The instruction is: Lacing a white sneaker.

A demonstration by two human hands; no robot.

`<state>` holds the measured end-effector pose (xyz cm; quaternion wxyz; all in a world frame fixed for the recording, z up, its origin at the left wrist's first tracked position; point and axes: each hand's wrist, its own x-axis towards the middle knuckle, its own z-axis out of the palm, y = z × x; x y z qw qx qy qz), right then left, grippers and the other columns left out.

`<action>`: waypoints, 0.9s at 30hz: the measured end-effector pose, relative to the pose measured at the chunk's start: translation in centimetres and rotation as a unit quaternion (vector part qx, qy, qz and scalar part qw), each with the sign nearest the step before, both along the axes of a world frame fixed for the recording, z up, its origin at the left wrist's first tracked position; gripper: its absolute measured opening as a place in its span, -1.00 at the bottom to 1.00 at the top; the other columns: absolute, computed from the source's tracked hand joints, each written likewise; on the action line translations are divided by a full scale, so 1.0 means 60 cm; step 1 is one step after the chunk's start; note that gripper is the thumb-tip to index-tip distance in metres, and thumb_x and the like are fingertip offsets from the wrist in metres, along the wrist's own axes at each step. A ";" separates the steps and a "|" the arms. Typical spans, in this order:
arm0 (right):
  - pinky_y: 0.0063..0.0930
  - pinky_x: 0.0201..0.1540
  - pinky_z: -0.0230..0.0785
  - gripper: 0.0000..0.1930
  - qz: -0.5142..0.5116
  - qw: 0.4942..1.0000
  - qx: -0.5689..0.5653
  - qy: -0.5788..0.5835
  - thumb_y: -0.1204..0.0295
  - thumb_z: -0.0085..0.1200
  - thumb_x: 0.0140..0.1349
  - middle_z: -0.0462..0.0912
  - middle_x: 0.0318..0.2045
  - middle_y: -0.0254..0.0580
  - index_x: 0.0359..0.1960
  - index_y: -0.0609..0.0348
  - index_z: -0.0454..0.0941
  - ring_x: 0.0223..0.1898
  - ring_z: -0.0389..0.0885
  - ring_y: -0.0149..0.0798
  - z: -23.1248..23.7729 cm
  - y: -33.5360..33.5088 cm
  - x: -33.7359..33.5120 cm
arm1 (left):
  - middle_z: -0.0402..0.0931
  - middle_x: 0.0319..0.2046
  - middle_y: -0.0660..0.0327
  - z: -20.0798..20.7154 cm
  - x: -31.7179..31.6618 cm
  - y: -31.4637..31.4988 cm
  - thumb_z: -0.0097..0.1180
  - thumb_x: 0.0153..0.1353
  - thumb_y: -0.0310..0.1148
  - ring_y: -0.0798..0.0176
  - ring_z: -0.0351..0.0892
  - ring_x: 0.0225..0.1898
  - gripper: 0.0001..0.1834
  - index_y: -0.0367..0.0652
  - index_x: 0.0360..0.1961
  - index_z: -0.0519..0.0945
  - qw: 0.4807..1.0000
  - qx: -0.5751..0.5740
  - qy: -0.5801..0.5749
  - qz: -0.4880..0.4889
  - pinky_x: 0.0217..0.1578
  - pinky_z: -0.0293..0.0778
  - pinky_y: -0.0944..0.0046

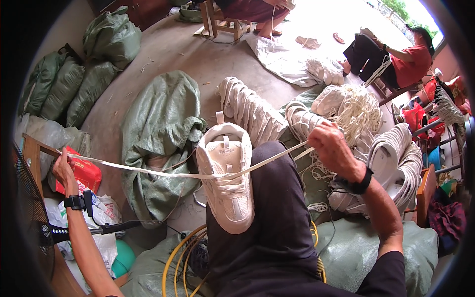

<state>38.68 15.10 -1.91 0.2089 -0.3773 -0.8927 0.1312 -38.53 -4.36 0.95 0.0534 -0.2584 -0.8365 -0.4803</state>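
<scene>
A cream-white sneaker rests on my dark-trousered thigh, toe toward me, its lower eyelets laced. One long white shoelace is stretched across above it, from far left to right. My left hand, out at the left edge, is closed on one end of that lace. My right hand, raised right of my knee, is closed on the lace too, and part of it doubles back below the fingers. What the right fingertips pinch is partly hidden by the hand.
Rows of white shoes lie beyond my knee, more stacked shoes at the right. A heap of loose laces sits among them. Green woven sacks stand left and behind. A black mesh fan guard is near my left arm. Two people sit further off.
</scene>
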 end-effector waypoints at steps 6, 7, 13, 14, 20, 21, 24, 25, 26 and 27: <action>-0.14 -0.14 0.35 -0.90 -0.119 0.993 0.005 -0.005 0.48 0.12 0.19 0.60 -0.44 0.04 -0.42 0.26 0.58 -0.28 0.58 0.08 -0.013 0.053 0.138 | 0.56 -0.54 0.35 -0.003 -0.119 -0.046 0.21 0.31 0.05 0.49 0.47 -0.51 -0.51 -0.23 -0.19 0.76 0.998 0.037 -0.017 0.050 -0.48 0.36 0.43; -0.14 -0.17 0.37 -0.89 -0.141 0.990 -0.001 0.013 0.48 0.12 0.18 0.60 -0.45 0.07 -0.42 0.28 0.58 -0.31 0.58 0.10 -0.019 0.061 0.166 | 0.56 -0.53 0.37 -0.008 -0.136 -0.061 0.22 0.31 0.04 0.50 0.46 -0.51 -0.53 -0.23 -0.20 0.76 0.996 0.033 -0.039 0.078 -0.49 0.34 0.44; -0.07 -0.24 0.38 -0.83 -0.291 0.955 0.025 -0.043 0.40 0.06 0.27 0.61 -0.47 0.12 -0.39 0.26 0.56 -0.32 0.62 0.13 -0.035 0.106 0.359 | 0.66 -0.43 0.36 -0.048 -0.130 -0.076 0.26 0.30 -0.02 0.52 0.55 -0.47 -0.60 -0.19 -0.21 0.76 0.987 0.060 -0.088 0.117 -0.51 0.34 0.58; -0.03 -0.21 0.37 -0.80 -0.303 0.952 0.017 -0.043 0.36 0.06 0.30 0.63 -0.45 0.11 -0.37 0.25 0.57 -0.31 0.62 0.15 -0.034 0.110 0.392 | 0.71 -0.27 0.34 -0.054 -0.115 -0.073 0.25 0.32 -0.04 0.51 0.61 -0.37 -0.61 -0.18 -0.13 0.74 0.985 0.075 -0.118 0.104 -0.50 0.36 0.59; -0.26 -0.27 0.40 -0.72 -0.393 0.919 -0.023 -0.013 0.26 0.12 0.37 0.65 -0.49 -0.14 -0.34 0.27 0.60 -0.41 0.62 -0.21 -0.014 0.113 0.540 | 0.70 -0.08 0.35 -0.011 -0.113 -0.026 0.18 0.37 -0.06 0.51 0.62 -0.16 -0.62 -0.11 0.00 0.69 0.955 0.228 -0.190 0.022 -0.26 0.41 0.54; -0.26 -0.27 0.40 -0.72 -0.382 0.924 -0.029 -0.009 0.26 0.12 0.37 0.65 -0.49 -0.14 -0.34 0.27 0.60 -0.41 0.62 -0.21 -0.015 0.111 0.551 | 0.70 -0.08 0.35 0.003 -0.128 -0.028 0.18 0.37 -0.06 0.51 0.62 -0.16 -0.62 -0.11 0.00 0.69 0.955 0.228 -0.190 0.021 -0.26 0.41 0.54; -0.49 -0.26 0.43 -0.78 -0.459 0.844 -0.124 0.249 0.23 0.17 0.38 0.66 -0.47 -0.39 -0.28 0.11 0.66 -0.39 0.61 -0.45 -0.036 0.099 0.571 | 0.69 -0.06 0.34 0.040 -0.187 -0.038 0.12 0.41 -0.04 0.48 0.62 -0.13 -0.61 -0.10 0.02 0.67 0.960 0.257 -0.109 -0.013 -0.17 0.39 0.54; -0.49 -0.26 0.43 -0.78 -0.461 0.838 -0.131 0.261 0.23 0.17 0.38 0.66 -0.47 -0.39 -0.28 0.11 0.66 -0.39 0.61 -0.45 -0.046 0.100 0.578 | 0.69 -0.07 0.28 0.042 -0.203 -0.045 0.13 0.41 -0.10 0.44 0.63 -0.13 -0.62 -0.17 0.02 0.66 0.964 0.241 -0.108 0.011 -0.17 0.44 0.50; -0.51 -0.26 0.44 -0.81 -0.461 0.790 -0.161 0.371 0.25 0.17 0.38 0.68 -0.43 -0.37 -0.22 0.09 0.67 -0.36 0.63 -0.42 -0.060 0.103 0.584 | 0.69 -0.08 0.23 0.043 -0.217 -0.052 0.14 0.41 -0.17 0.39 0.64 -0.13 -0.64 -0.24 0.03 0.64 0.966 0.223 -0.110 0.066 -0.16 0.48 0.47; -0.52 -0.25 0.46 -0.82 -0.444 0.731 -0.186 0.484 0.26 0.18 0.38 0.69 -0.40 -0.35 -0.17 0.07 0.69 -0.34 0.66 -0.38 -0.074 0.106 0.594 | 0.69 -0.08 0.23 0.033 -0.224 -0.058 0.14 0.41 -0.17 0.39 0.64 -0.13 -0.64 -0.24 0.03 0.64 0.968 0.226 -0.103 0.033 -0.16 0.48 0.47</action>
